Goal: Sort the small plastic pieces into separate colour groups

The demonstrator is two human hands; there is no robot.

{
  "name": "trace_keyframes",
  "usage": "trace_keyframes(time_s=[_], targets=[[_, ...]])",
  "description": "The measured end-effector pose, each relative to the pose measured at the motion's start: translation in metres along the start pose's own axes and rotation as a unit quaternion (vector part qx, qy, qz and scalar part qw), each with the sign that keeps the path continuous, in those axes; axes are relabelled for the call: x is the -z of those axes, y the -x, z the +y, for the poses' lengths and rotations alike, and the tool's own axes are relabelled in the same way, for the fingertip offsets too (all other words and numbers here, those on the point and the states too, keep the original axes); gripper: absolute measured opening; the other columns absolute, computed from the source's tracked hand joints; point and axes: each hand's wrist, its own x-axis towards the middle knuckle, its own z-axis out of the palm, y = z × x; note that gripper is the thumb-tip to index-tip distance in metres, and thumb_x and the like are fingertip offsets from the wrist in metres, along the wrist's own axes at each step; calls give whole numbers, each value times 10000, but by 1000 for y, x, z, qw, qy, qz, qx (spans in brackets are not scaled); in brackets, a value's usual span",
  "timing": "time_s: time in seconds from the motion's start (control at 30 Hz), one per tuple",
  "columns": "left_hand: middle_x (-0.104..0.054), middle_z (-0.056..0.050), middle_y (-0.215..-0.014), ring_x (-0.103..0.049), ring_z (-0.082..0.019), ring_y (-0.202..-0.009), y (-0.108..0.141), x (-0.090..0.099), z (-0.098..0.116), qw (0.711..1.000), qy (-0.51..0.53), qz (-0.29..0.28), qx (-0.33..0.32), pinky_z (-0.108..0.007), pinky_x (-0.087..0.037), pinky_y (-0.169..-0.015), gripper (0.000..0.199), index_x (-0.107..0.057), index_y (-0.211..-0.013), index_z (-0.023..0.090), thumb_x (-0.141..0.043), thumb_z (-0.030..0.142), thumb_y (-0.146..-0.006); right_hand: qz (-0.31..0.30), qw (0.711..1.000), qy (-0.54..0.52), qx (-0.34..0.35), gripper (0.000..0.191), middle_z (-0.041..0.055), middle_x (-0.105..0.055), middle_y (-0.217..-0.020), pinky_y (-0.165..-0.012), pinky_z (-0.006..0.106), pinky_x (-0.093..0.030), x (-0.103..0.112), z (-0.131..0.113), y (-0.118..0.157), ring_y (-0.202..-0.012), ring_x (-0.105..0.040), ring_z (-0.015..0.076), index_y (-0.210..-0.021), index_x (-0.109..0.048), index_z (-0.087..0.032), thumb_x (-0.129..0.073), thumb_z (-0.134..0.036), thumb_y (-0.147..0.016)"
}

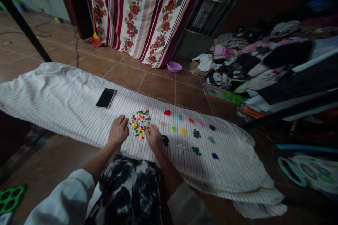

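Note:
A mixed pile of small coloured pieces (139, 121), perhaps beads or tiny bricks, lies on a striped cloth (71, 95). My left hand (118, 129) rests flat on the cloth just left of the pile, fingers stretched out and holding nothing. At the pile's right edge, my right hand (153, 137) has its thumb and fingers pinched together; whatever they grip is too small to make out. Right of it are single-colour heaps, among them red pieces (167, 112), yellow pieces (183, 131), black pieces (165, 140), dark green pieces (196, 150) and dark blue pieces (215, 155).
A phone (106, 98) lies on the cloth beyond my left hand. Past the far edge, a purple basin (174, 66) stands on the tiled floor near a floral curtain (148, 14). Heaped clothes (248, 59) fill the right side.

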Motion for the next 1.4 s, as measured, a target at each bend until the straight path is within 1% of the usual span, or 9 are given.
trace_keyframes(time_s=[0.17, 0.4, 0.57, 0.7, 0.8, 0.9, 1.13, 1.2, 1.4], targets=[[-587, -163, -1281, -478, -289, -1276, 0, 0, 0, 1000, -5, 2, 0, -460, -401, -1090, 356, -635, -1127, 127, -425, 156, -842, -1, 997, -72, -30, 167, 39, -688, -863, -747, 293, -534, 1, 1, -4, -777, -657, 174, -884, -644, -211, -490, -225, -820], [-587, -158, -1272, -480, -300, -1266, -2, 1, 0, 1000, 14, -4, 10, -487, -407, -1076, 358, -637, -1117, 150, -451, 161, -812, 41, 980, -171, -89, 153, 36, -721, -832, -729, 288, -565, 5, -4, -5, -780, -702, 183, -867, -616, -217, -519, -311, -795], [-592, -158, -1257, -498, -299, -1242, -4, 4, 2, 1000, 5, -6, 11, -476, -415, -1064, 338, -638, -1089, 152, -453, 162, -806, 66, 977, -173, -107, 155, 30, -707, -792, -686, 276, -557, 14, -6, -10, -725, -686, 174, -836, -594, -217, -548, -353, -777], [-598, -163, -1242, -512, -307, -1226, -4, 6, 2, 1000, -2, -4, 1, -487, -421, -1048, 316, -634, -1070, 157, -454, 168, -811, 66, 974, -175, -128, 157, 24, -711, -814, -698, 282, -552, 29, 0, -8, -746, -688, 176, -834, -590, -229, -541, -368, -783], [-600, -171, -1232, -528, -311, -1205, -4, 6, 2, 1000, -10, 2, -9, -482, -431, -1031, 306, -630, -1066, 148, -452, 177, -819, 75, 971, -166, -155, 171, 20, -723, -875, -710, 290, -552, 48, 13, -2, -778, -693, 179, -852, -600, -237, -539, -380, -783], [-595, -158, -1243, -521, -320, -1216, -4, 6, 2, 1000, -17, 3, -17, -501, -438, -1009, 310, -622, -1077, 169, -455, 182, -817, 102, 965, -147, -193, 216, 28, -723, -849, -702, 299, -548, 76, 34, 2, -787, -693, 193, -860, -615, -226, -554, -408, -761], [-605, -155, -1196, -540, -307, -1178, -5, 8, 3, 998, -52, -1, -38, -457, -449, -970, 270, -619, -1028, 166, -437, 173, -828, 184, 943, -127, -245, 333, 51, -704, -802, -701, 304, -542, 151, 104, 9, -734, -674, 183, -861, -615, -196, -584, -494, -714], [-609, -148, -1186, -554, -300, -1154, -5, 8, 3, 997, -67, 1, -44, -443, -457, -954, 260, -616, -1021, 166, -433, 175, -838, 213, 933, -95, -273, 364, 46, -692, -760, -708, 309, -534, 172, 126, 11, -703, -659, 177, -861, -615, -186, -591, -508, -693], [-616, -150, -1180, -563, -302, -1139, -5, 7, 1, 995, -82, 12, -49, -446, -464, -939, 242, -608, -1020, 169, -435, 189, -851, 241, 908, 46, -339, 337, 48, -692, -717, -725, 322, -505, 227, 185, 11, -709, -656, 194, -853, -642, -181, -572, -456, -672]])
